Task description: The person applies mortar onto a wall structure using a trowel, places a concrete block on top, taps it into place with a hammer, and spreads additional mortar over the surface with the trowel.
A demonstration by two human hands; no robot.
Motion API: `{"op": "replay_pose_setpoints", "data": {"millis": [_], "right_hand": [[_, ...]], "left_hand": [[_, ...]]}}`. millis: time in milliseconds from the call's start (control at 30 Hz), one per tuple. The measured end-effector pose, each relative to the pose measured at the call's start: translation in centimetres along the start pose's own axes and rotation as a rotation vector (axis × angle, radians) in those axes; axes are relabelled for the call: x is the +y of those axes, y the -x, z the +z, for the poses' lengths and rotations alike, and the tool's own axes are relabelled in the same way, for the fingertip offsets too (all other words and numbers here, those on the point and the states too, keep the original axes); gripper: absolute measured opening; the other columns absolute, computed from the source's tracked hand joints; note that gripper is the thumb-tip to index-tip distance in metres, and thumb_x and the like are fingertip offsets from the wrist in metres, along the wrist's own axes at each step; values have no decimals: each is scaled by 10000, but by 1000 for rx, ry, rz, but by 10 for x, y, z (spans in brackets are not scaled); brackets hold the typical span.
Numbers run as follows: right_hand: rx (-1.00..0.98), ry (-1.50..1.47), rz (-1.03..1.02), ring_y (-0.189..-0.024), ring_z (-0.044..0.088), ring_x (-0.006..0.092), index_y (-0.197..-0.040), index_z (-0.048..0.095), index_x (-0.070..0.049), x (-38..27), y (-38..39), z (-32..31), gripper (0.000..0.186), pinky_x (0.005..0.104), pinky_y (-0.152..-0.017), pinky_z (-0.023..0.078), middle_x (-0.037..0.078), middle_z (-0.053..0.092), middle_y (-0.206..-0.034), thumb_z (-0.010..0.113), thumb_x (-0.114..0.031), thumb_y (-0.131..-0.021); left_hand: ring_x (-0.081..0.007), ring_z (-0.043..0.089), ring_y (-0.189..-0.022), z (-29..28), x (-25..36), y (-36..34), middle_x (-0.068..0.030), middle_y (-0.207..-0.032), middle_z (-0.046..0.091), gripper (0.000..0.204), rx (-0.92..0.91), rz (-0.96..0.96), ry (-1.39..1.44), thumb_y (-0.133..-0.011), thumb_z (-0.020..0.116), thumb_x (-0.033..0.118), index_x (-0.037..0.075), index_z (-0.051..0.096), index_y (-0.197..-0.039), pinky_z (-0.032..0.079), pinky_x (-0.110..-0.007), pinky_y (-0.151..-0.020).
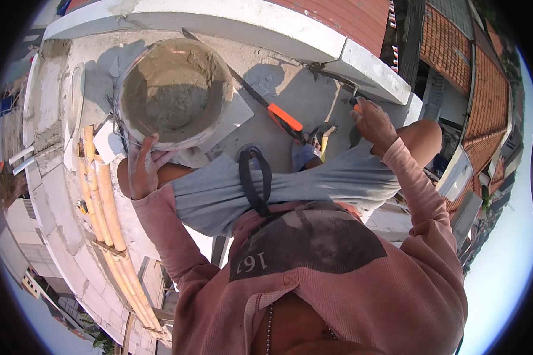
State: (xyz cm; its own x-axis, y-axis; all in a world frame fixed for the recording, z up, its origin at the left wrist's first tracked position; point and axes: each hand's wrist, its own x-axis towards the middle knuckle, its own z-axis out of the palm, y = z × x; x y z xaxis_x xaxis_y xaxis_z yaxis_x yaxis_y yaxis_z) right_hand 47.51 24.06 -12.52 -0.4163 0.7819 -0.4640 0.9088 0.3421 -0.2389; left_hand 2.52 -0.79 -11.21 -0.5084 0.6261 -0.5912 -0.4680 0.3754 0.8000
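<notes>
Trowel (355, 137), dark-bladed, in right hand (374, 121); pasty grey mortar (183, 100) coats round bucket (182, 139).

This seems to be an outdoor building site at roof height, because there are 1 bucket (224, 106) of wet grey mortar (175, 97), 1 saw (283, 116), a wall of pale blocks (62, 219), bamboo-like poles (104, 204), and also tiled roofs (485, 89) under the open sky (509, 219).

Left hand (143, 167) seemingly curled, right hand (374, 125) clenched
</notes>
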Motion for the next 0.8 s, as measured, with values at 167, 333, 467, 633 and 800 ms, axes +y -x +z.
{"op": "replay_pose_setpoints", "data": {"millis": [167, 333, 467, 633, 800], "right_hand": [[15, 32, 44, -1093, 600, 446, -1158, 560, 7, 13, -23, 12, 340, 517, -930, 482, 232, 637, -1148, 581, -239, -924], [150, 264, -250, -1008, 651, 375, -1214, 577, -28, 42, 20, -36, 304, 446, -890, 522, 203, 646, -1111, 558, -154, -939], [-139, -192, -8, -795, 629, 220, -1218, 640, -134, -3, 77, -160, 291, 296, -687, 512, 141, 650, -1043, 608, -106, -930], [343, -477, -1, -635, 522, 67, -1320, 592, -53, 15, 178, -203, 502, 227, -512, 357, 43, 606, -895, 699, -320, -909], [543, -969, 351, -562, 535, 69, -1303, 551, 56, -1, 193, -153, 595, 200, -498, 392, 55, 599, -850, 655, -403, -939]], "left_hand": [[-391, 674, -996, -7, -1, -4, -213, -1253, 542, 660, -30, -10, 18, -932, 627, 171, 9, 301, -1483, 587, -504, -903], [-362, 639, -1085, 0, 4, -1, -188, -1297, 507, 606, -29, 22, 43, -949, 586, 150, 32, 315, -1479, 574, -492, -938], [-357, 619, -1125, -8, 10, -1, -178, -1293, 513, 606, -14, -21, 4, -942, 599, 137, 49, 325, -1475, 565, -499, -952], [-357, 591, -1173, -11, 13, -23, -170, -1282, 520, 589, 6, -130, -15, -918, 635, 123, 69, 368, -1441, 545, -498, -988], [-371, 514, -1271, -15, 19, -19, -185, -1366, 490, 559, -2, -143, 2, -923, 621, 96, 35, 379, -1422, 508, -508, -1059]]}}
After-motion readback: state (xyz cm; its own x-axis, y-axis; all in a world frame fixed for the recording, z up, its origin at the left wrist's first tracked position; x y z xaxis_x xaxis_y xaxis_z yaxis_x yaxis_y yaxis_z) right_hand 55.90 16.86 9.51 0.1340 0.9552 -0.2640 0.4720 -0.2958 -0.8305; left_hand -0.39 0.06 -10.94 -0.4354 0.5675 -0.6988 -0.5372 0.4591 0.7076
